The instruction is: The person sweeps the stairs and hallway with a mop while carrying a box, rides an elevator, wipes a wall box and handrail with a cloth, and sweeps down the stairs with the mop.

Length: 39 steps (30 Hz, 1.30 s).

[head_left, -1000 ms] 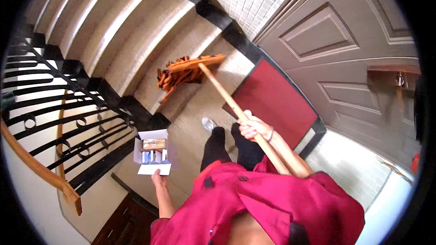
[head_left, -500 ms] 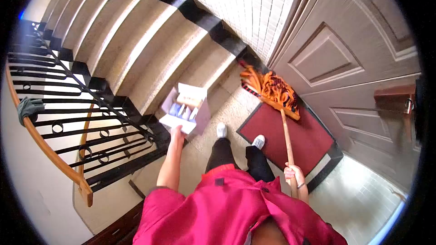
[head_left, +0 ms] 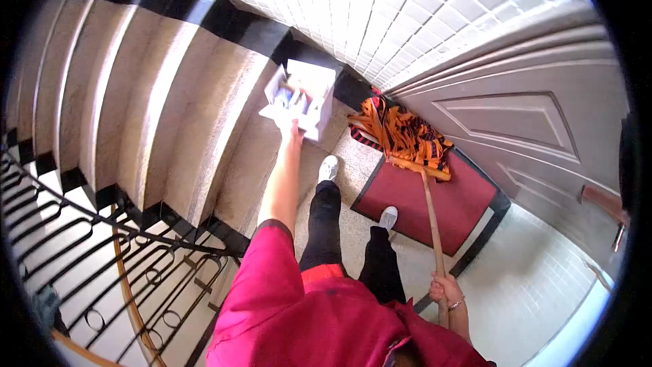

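Observation:
In the head view, my left hand (head_left: pixel 291 129) is closed on the near edge of an open white box (head_left: pixel 324 105). Several small items, bottle-like and partly blurred, sit inside it. The box is held out in front of the lower stairs, near the tiled wall. Lower right, my right hand (head_left: pixel 446 289) wraps round the wooden handle of a mop (head_left: pixel 432 217). Its head of orange and black cloth strips (head_left: pixel 406 132) rests at the far edge of the doormat, by the door.
Stone stairs (head_left: pixel 180 95) rise to the left beside a black metal railing (head_left: pixel 146 275). A grey cloth (head_left: pixel 46 306) hangs on the railing. The red doormat (head_left: pixel 441 214) lies before a brown panelled door (head_left: pixel 516 119). White tiles (head_left: pixel 380 10) cover the wall.
My left hand has carried the box forward and slightly right, closer to the tiled wall. The view has shifted, and my left foot has moved. My right hand still holds the mop.

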Each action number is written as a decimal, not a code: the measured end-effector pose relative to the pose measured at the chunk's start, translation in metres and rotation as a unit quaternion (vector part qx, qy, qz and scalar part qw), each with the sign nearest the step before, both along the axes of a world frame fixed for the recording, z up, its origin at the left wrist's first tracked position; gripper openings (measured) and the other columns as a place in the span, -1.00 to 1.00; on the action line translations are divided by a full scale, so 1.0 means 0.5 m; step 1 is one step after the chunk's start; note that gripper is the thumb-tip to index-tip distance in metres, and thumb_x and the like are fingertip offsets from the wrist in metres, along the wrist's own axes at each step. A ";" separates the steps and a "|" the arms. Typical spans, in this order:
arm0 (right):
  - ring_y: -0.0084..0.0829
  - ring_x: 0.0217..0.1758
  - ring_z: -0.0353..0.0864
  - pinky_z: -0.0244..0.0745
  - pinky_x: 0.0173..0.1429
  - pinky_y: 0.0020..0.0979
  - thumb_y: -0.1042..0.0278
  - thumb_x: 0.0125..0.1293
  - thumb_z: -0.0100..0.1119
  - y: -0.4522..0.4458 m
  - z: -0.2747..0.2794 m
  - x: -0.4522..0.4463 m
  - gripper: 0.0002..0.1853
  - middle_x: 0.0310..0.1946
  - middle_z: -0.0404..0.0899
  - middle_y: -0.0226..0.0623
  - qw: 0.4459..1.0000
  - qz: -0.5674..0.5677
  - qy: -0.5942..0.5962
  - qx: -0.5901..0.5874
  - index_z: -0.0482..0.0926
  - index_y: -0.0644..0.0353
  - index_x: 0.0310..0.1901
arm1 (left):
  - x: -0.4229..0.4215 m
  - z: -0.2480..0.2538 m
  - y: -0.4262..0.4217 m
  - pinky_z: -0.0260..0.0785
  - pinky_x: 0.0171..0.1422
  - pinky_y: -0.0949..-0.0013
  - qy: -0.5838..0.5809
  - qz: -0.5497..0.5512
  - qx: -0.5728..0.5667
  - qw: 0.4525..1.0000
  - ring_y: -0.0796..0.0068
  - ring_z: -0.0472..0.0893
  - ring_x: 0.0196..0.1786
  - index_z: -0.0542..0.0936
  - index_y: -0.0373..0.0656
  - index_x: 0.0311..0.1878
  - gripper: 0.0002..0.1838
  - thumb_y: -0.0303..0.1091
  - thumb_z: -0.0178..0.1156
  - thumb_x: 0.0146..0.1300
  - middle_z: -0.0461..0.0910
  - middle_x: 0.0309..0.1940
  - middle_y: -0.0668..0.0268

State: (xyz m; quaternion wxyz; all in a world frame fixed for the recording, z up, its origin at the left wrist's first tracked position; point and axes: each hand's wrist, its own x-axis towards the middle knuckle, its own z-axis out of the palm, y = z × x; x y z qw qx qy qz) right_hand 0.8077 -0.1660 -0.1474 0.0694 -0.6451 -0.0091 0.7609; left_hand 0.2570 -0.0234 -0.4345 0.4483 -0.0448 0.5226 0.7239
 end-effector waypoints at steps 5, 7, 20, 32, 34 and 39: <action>-0.61 -0.85 0.16 0.12 -0.80 -0.54 0.43 0.13 -0.05 0.052 0.027 -0.107 -0.90 -0.82 0.17 -0.46 0.999 0.010 -0.036 -0.012 0.25 0.17 -0.43 | -0.038 0.000 0.094 0.35 -0.11 0.18 -0.025 0.000 -0.069 0.997 0.28 0.45 -0.19 0.32 -0.24 -0.05 -0.64 -0.54 0.03 0.02 0.41 -0.21 0.21; -0.59 -0.83 0.20 0.13 -0.80 -0.52 0.40 0.13 -0.04 0.046 0.024 -0.118 -0.88 -0.80 0.20 -0.44 0.999 0.020 -0.045 -0.014 0.24 0.16 -0.38 | -0.034 0.023 0.088 0.35 -0.11 0.19 -0.028 -0.025 -0.049 0.998 0.28 0.45 -0.18 0.32 -0.25 -0.04 -0.64 -0.55 0.02 0.02 0.40 -0.19 0.20; -0.65 -0.78 0.18 0.13 -0.73 -0.51 0.37 0.16 -0.06 -0.220 -0.052 -0.181 -0.80 -0.76 0.21 -0.50 0.961 -0.222 0.070 0.147 0.22 0.13 -0.57 | -0.017 0.207 -0.253 0.35 -0.06 0.17 -0.052 -0.338 -0.135 0.930 0.24 0.44 -0.14 0.32 -0.35 -0.09 -0.69 -0.49 -0.07 0.05 0.39 -0.19 0.16; -0.59 -0.78 0.21 0.15 -0.74 -0.49 0.48 0.10 -0.10 -0.621 0.098 -0.063 -0.82 -0.74 0.20 -0.37 0.925 -0.242 0.047 0.288 0.10 0.24 -0.37 | 0.140 0.354 -0.426 0.30 0.02 0.05 0.073 -0.414 -0.196 0.886 0.12 0.39 -0.04 0.22 -0.31 0.03 -0.57 -0.48 -0.07 0.03 0.36 -0.12 0.09; -0.65 -0.76 0.16 0.12 -0.74 -0.55 0.49 0.11 -0.11 -0.707 0.085 -0.047 -0.84 -0.72 0.17 -0.45 0.926 -0.281 0.028 0.251 0.16 0.21 -0.29 | 0.190 0.363 -0.433 0.27 0.06 0.04 0.059 -0.449 -0.173 0.875 0.12 0.38 -0.02 0.22 -0.31 0.03 -0.58 -0.48 -0.07 0.03 0.36 -0.11 0.09; -0.64 -0.76 0.14 0.11 -0.73 -0.54 0.45 0.11 -0.10 -0.860 0.075 -0.001 -0.82 -0.70 0.19 -0.45 0.910 -0.363 -0.029 0.200 0.17 0.22 -0.27 | 0.350 0.354 -0.403 0.34 -0.01 0.16 0.045 -0.458 -0.214 0.862 0.19 0.41 -0.09 0.29 -0.31 -0.09 -0.69 -0.50 -0.01 0.05 0.38 -0.16 0.12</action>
